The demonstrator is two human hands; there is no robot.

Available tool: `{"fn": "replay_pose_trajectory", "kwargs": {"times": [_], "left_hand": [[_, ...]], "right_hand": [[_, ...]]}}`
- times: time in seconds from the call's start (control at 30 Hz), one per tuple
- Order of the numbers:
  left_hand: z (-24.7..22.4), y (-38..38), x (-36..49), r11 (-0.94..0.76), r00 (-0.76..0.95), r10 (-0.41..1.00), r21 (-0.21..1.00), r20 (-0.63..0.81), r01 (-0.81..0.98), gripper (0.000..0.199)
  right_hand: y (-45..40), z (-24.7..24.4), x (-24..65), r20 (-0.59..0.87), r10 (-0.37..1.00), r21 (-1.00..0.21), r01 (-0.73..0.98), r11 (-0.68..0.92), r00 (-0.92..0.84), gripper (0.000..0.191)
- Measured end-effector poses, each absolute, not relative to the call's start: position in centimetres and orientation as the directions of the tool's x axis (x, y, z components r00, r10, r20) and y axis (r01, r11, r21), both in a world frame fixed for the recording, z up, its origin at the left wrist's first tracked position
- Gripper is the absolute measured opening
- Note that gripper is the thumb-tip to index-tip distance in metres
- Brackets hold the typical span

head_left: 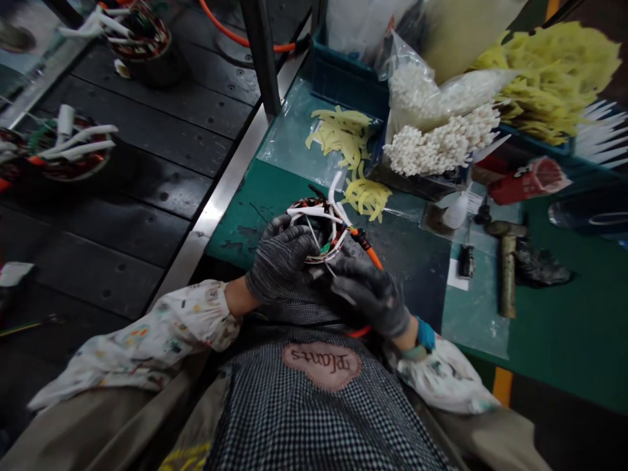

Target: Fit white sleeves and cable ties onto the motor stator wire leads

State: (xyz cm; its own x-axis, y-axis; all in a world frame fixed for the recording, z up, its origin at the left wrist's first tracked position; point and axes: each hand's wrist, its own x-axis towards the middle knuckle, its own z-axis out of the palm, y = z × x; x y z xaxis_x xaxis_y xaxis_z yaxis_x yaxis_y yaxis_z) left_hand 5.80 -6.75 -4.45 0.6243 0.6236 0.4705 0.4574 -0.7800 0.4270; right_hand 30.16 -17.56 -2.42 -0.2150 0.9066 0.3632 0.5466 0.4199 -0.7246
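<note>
A round wound motor part (pixel 314 219) with white sleeved leads and an orange cable (pixel 373 256) rests at the green table's near edge, in front of my body. My left hand (pixel 282 258), in a grey glove, is closed on the left near rim of the part, its fingers bent over the windings. At the near right side is my right hand (pixel 373 294), gloved too and smeared by motion, by a thin pale cord (pixel 333 269). Whether its fingers hold the cord cannot be made out.
Yellow curved strips (pixel 343 134) lie on plastic behind the part. Blue bins hold white pieces (pixel 441 140) and yellow strips (pixel 554 72). A hammer (pixel 508 275) and a red cup (pixel 530 181) are at the right. More wound parts (pixel 73 154) stand on the dark conveyor at left.
</note>
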Motion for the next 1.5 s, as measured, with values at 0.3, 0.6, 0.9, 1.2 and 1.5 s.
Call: {"fn": "replay_pose_trajectory", "kwargs": {"times": [0.3, 0.6, 0.9, 1.2, 1.5], "left_hand": [[-3.8, -6.3, 6.1, -0.757, 0.627, 0.643, 0.485, 0.439, 0.437, 0.022], [-3.9, -6.4, 6.1, -0.774, 0.599, 0.628, 0.482, 0.497, 0.412, 0.022], [-3.9, -6.4, 6.0, -0.755, 0.612, 0.646, 0.506, 0.457, 0.418, 0.019], [-4.5, -6.2, 5.9, -0.766, 0.616, 0.634, 0.492, 0.468, 0.414, 0.023], [-3.6, -6.3, 5.9, -0.737, 0.627, 0.662, 0.512, 0.411, 0.442, 0.025]], "right_hand": [[-9.1, 0.2, 27.6, -0.003, 0.963, -0.348, 0.903, 0.251, -0.268, 0.023], [-10.4, 0.7, 28.4, 0.111, 0.979, -0.916, 0.365, 0.168, -0.172, 0.029], [-9.7, 0.2, 29.3, 0.092, 0.984, -0.942, 0.308, 0.135, -0.149, 0.011], [-10.7, -0.6, 29.0, 0.080, 0.984, -0.919, 0.370, 0.135, -0.159, 0.016], [-10.6, -0.4, 29.0, 0.074, 0.994, -0.927, 0.363, 0.097, -0.079, 0.015]]}}
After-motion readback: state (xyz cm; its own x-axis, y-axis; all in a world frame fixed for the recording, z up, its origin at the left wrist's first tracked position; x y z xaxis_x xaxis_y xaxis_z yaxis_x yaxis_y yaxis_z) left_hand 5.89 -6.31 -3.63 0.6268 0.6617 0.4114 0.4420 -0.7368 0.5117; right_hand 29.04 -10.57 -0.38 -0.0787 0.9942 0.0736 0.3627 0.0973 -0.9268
